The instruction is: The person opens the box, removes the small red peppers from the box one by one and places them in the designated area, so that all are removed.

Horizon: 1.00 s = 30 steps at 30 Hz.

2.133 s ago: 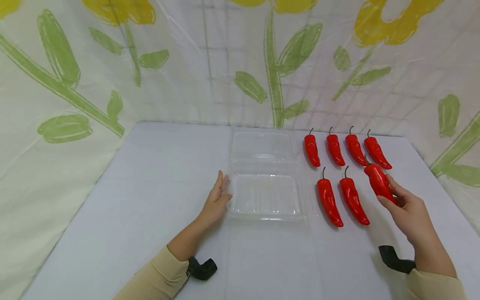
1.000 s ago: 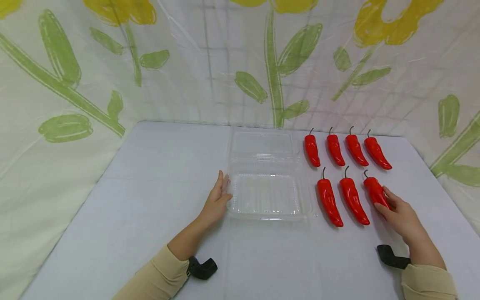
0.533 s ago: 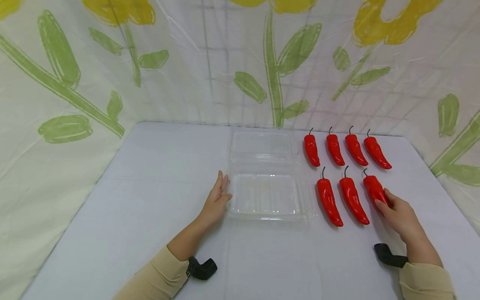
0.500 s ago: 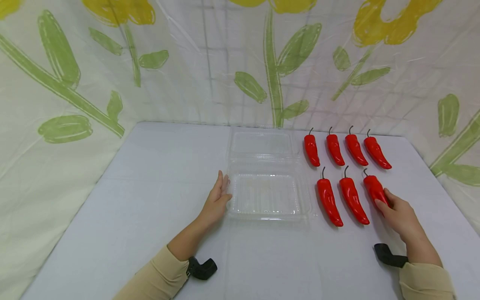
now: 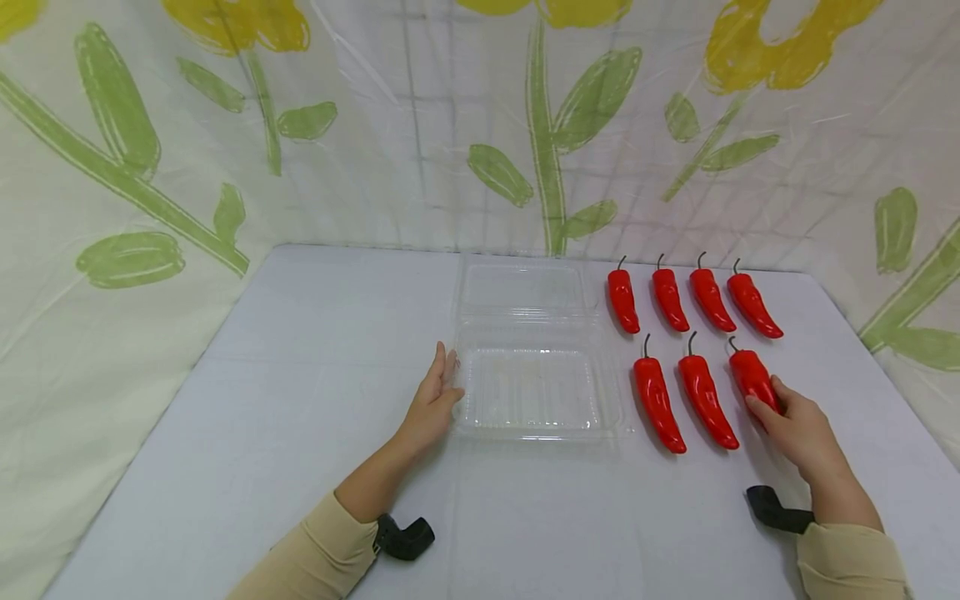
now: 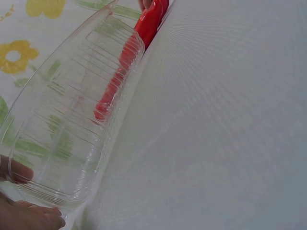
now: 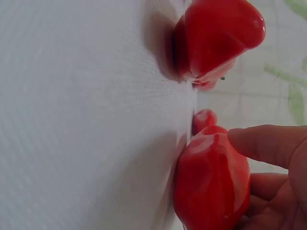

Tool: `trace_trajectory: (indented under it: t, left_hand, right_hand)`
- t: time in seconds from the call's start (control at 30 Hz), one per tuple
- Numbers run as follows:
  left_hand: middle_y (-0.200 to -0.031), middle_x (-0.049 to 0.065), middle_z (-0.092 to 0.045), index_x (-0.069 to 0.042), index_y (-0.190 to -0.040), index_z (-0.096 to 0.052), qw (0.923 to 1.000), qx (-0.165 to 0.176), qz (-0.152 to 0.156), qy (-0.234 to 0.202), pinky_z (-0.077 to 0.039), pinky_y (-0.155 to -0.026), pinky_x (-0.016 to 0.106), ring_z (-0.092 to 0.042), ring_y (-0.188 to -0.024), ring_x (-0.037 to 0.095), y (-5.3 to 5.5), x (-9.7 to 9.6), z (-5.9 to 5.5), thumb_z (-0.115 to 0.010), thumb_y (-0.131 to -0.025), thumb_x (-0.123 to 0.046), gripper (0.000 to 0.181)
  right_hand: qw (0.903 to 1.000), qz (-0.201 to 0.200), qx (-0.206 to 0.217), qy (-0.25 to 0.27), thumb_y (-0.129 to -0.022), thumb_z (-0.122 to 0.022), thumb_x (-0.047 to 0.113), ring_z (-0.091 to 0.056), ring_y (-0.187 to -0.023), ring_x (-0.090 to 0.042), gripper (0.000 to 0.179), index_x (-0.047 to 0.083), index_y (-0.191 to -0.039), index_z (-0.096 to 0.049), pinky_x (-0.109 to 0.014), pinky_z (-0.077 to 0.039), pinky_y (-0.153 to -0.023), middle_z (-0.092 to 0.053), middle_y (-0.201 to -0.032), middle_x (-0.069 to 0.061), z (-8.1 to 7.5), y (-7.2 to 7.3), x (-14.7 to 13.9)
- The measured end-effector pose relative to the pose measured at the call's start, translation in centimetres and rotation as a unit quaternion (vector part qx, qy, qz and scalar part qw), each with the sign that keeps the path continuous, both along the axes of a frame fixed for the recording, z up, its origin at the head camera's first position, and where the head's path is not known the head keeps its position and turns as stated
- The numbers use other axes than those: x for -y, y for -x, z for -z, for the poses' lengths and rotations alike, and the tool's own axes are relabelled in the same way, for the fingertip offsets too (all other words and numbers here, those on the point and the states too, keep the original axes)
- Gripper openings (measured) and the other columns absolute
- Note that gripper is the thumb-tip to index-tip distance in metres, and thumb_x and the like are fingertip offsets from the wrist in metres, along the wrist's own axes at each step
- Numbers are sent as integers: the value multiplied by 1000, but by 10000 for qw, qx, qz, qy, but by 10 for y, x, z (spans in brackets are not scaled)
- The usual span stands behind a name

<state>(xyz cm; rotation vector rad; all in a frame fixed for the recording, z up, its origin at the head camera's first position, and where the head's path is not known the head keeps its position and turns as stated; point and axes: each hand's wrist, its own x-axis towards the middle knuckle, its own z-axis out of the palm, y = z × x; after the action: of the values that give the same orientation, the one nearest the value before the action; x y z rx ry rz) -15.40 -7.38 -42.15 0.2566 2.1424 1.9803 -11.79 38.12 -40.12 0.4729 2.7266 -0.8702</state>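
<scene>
A red chili pepper (image 5: 752, 379) with a thin dark stem lies at the right end of the front row. My right hand (image 5: 798, 429) pinches it by its lower part, thumb on the near side. The right wrist view shows the thumb pressed on that pepper's glossy skin (image 7: 211, 187), with the fingers partly hidden. A clear plastic clamshell container (image 5: 532, 437) stands with its lid raised off, laid back behind the base. My left hand (image 5: 431, 404) rests against the container's left edge, fingers mostly straight and thumb at the rim.
Two more chili peppers (image 5: 707, 402) lie left of the held one, and several others (image 5: 669, 300) form a row behind. The white table (image 5: 337, 333) ends at a flower-printed curtain (image 5: 360, 150). A black curved piece (image 5: 780, 510) sticks out at each wrist.
The right hand has brought the chili pepper down and left into the front row, then shifted it only slightly. The left hand and the container have stayed in place.
</scene>
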Motion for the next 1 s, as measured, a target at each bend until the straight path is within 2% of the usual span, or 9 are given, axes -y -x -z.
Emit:
trace_trajectory:
  t: [0.23,0.47,0.67,1.0]
  left_hand:
    - [-155,22,-3,3,-146,10,10000,-21,3,12,-4,-116,46,-3,-145,30,0,0,1,-33,-87,8,73]
    - [-155,23,-3,3,-146,10,10000,-6,-1,-19,-4,-116,46,-3,-144,30,0,0,1,-33,-87,7,73]
    - [-155,22,-3,2,-146,10,10000,22,-9,10,-4,-116,46,-3,-145,30,0,0,1,-33,-87,7,73]
    - [-155,22,-2,3,-146,10,10000,19,-3,-18,-4,-116,46,-3,-145,30,0,0,0,-33,-87,7,73]
  right_hand:
    - [10000,-81,-7,-56,-97,-38,40,-28,-116,-55,74,-3,-144,0,-62,-41,-91,-23,-137,-43,-1,-1,5]
    - [9962,-197,-94,-840,-93,-50,21,-35,-108,-52,73,-5,-144,-4,-61,-45,-87,-29,-132,-43,-4,0,15]
    - [9953,-94,-64,-963,-90,-56,26,-34,-109,-54,81,-4,-145,-3,-60,-46,-85,-30,-130,-43,-6,-1,16]
    - [9957,-179,20,-909,-89,-57,35,-36,-111,-54,85,-10,-142,-8,-54,-49,-85,-33,-129,-44,-5,-1,14]
